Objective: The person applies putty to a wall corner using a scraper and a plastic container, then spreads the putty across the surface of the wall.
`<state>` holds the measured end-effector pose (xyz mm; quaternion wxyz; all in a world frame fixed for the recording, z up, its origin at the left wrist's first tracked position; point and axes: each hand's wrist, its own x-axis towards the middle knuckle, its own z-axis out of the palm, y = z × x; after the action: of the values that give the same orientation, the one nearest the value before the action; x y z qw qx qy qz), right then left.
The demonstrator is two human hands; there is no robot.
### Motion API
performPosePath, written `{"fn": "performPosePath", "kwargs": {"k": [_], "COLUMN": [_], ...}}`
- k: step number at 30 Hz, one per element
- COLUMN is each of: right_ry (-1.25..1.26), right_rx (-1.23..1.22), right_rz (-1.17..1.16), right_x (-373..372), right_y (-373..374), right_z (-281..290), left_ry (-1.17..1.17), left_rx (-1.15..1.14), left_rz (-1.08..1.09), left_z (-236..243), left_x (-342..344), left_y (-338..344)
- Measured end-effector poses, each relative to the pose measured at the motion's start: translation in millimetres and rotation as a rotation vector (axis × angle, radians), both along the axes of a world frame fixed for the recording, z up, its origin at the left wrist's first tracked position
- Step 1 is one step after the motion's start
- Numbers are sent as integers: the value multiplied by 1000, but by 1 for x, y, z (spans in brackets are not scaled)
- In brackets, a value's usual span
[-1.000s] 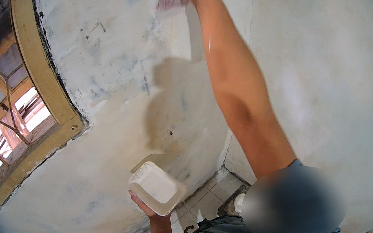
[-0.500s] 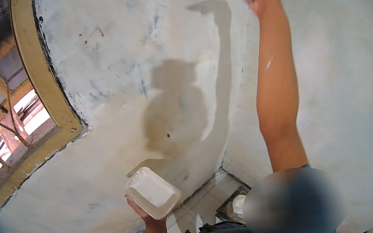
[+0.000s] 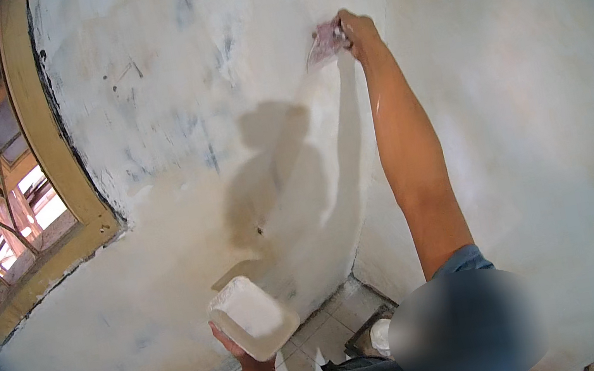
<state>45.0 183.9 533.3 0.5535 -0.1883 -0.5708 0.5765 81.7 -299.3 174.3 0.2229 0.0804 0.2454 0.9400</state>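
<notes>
My right hand (image 3: pixel 357 30) is wrapped round a wide, flat scraper (image 3: pixel 325 39) smeared pinkish and white, held at the patchy white wall (image 3: pixel 131 134) near the inside corner. Whether the blade touches the surface is hard to tell. Low in the middle, my left hand (image 3: pixel 241 344) grips the side of a white rectangular tray (image 3: pixel 251 311), which has pale material in it. My arm's shadow falls on the wall below the scraper.
A barred window (image 3: pixel 3 187) with a yellowish frame (image 3: pixel 92 220) is at the left. A second wall (image 3: pixel 531 83) meets the first at a corner on the right. Below are floor tiles (image 3: pixel 324 326), with a dark tray holding something white (image 3: pixel 379 335) beside my clothing.
My right hand with the scraper first moved right to the corner, then came down and left, now lower than a second ago. The left hand and tray shifted slightly.
</notes>
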Motion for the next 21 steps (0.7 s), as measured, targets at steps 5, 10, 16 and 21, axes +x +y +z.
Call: {"fn": "performPosePath", "kwargs": {"k": [5,10,16,21], "right_ry": [35,7,70,156], "right_rx": [95,200,433,363], "right_rz": [-49,31,96,115], "right_x": [-21,3,102,133], "right_y": [28,27,54,-64], "right_z": [97,177,178,39], "left_ry": [39,-31,-47,53], "left_rx": [45,21,41,47], "left_rz": [37,97,9,-114], "left_z": [-14,-10,-15,-10], "left_x": [-5,-9,-8,-9], "left_y": [-9,-11,7,23]}}
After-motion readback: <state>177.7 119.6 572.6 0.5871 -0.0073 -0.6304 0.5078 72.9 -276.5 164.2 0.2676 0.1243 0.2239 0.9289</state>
